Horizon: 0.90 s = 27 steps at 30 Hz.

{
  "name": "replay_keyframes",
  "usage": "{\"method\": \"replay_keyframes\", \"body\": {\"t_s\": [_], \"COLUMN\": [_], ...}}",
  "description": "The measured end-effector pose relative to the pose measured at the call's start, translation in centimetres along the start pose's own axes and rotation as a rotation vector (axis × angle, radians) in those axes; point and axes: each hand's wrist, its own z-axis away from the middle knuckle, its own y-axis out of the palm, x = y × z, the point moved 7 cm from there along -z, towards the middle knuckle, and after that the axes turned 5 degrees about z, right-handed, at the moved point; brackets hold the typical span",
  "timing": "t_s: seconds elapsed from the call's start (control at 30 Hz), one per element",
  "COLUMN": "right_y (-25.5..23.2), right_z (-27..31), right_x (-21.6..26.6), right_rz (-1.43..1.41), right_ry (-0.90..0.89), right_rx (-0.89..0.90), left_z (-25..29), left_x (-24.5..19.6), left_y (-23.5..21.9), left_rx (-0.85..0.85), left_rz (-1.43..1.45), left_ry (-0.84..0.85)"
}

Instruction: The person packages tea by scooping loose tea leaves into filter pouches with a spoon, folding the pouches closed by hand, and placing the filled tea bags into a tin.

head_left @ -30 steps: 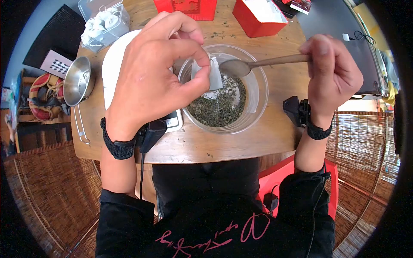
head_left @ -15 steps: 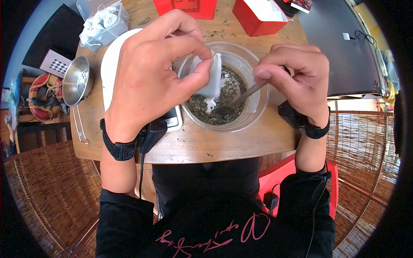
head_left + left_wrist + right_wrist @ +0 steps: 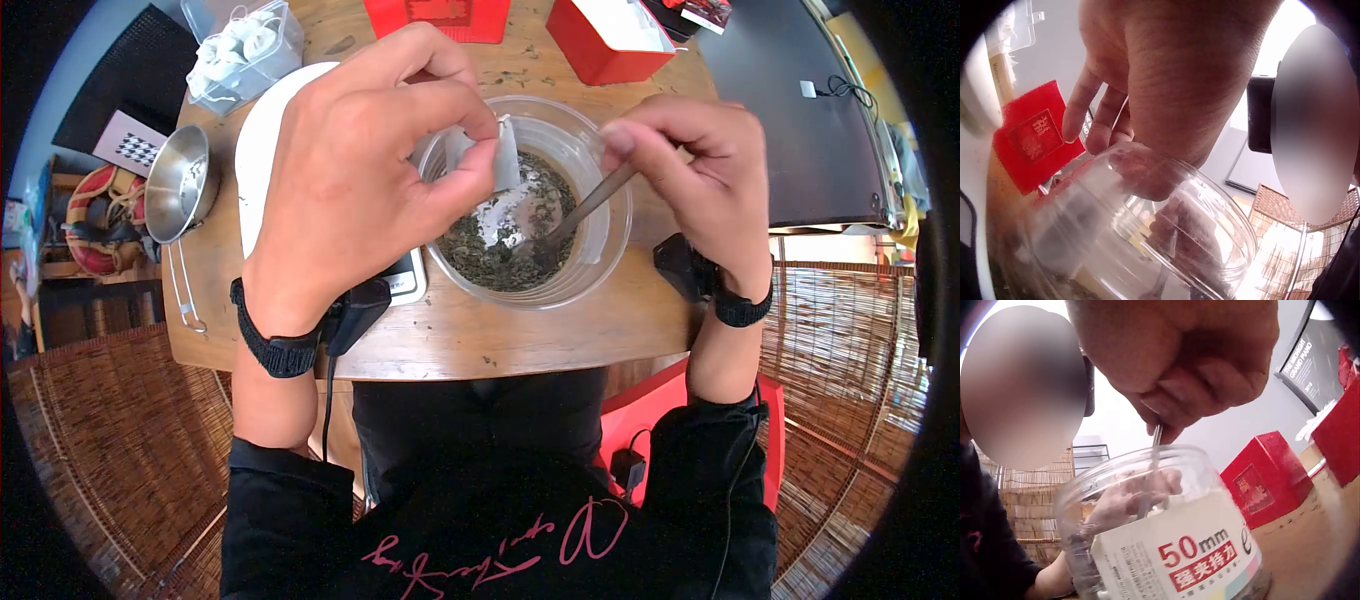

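My left hand pinches a small white tea bag between thumb and forefinger, over the left side of a clear plastic tub. Dark green dried leaves lie in the tub's bottom. With thumb and fingers my right hand grips the handle of a spoon, whose bowl is down among the leaves. In the right wrist view the spoon handle slants into the tub, which bears a printed label. From the left wrist the tub's wall stands in front of the fingers.
A white device with a display sits partly under my left wrist. Left of it are a steel pan and a clear box of white tea bags. Red boxes stand at the back. Leaf crumbs dot the wooden table.
The spoon has gone from beside the tea bag down into the leaves, and its bowl has since shifted slightly right. My right hand moved inward and left. The left hand keeps its pinch.
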Motion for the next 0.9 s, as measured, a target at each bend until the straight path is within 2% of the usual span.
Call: {"method": "replay_keyframes", "body": {"t_s": [0.03, 0.07, 0.13, 0.23, 0.4, 0.53, 0.6, 0.67, 0.73, 0.77, 0.8, 0.87, 0.9], "right_y": [0.6, 0.5, 1.3, 1.5, 0.9, -0.7, -2.7, -3.3, -4.5, -4.7, -4.6, -5.3, -5.2], "right_z": [0.1, 0.1, 0.4, 0.1, -0.5, -0.3, 0.5, 0.4, 0.7, 0.4, 0.4, 0.6, 0.7], "right_x": [-0.6, -0.7, -1.6, -2.5, -4.8, -7.2, -8.8, -9.0, -7.5, -5.6, -6.1, -6.7, -6.5], "right_rz": [-0.052, -0.05, -0.236, -0.384, -0.363, -0.553, -0.549, -0.628, -0.553, -0.593, -0.593, -0.385, -0.384], "right_ry": [0.102, 0.103, 0.24, 0.261, 0.325, 0.419, 0.475, 0.394, 0.336, 0.304, 0.302, 0.231, 0.228], "right_rx": [0.065, 0.066, 0.137, 0.041, 0.031, 0.049, -0.165, -0.164, -0.436, -0.372, -0.375, -0.518, -0.518], "left_z": [0.0, 0.0, 0.1, 0.1, -0.1, -0.3, -0.2, -0.3, -0.3, -0.3, -0.3, -0.2, -0.2], "left_x": [-0.1, -0.1, 0.0, -0.1, -0.2, -0.4, -0.6, -1.1, -1.2, -1.2, -1.2, -1.4, -1.5], "left_y": [0.0, 0.1, 0.1, 0.1, 0.2, 0.1, 0.0, -0.1, -0.1, 0.0, 0.0, 0.0, -0.1], "left_rx": [0.006, 0.012, 0.01, 0.022, 0.093, 0.203, 0.237, 0.255, 0.265, 0.274, 0.275, 0.282, 0.279], "left_rz": [-0.019, -0.037, -0.032, -0.035, -0.022, -0.05, -0.038, -0.034, -0.034, -0.03, -0.03, -0.046, -0.048], "left_ry": [-0.01, -0.022, -0.028, -0.027, -0.04, -0.036, -0.044, -0.029, -0.051, -0.073, -0.07, -0.053, -0.052]}}
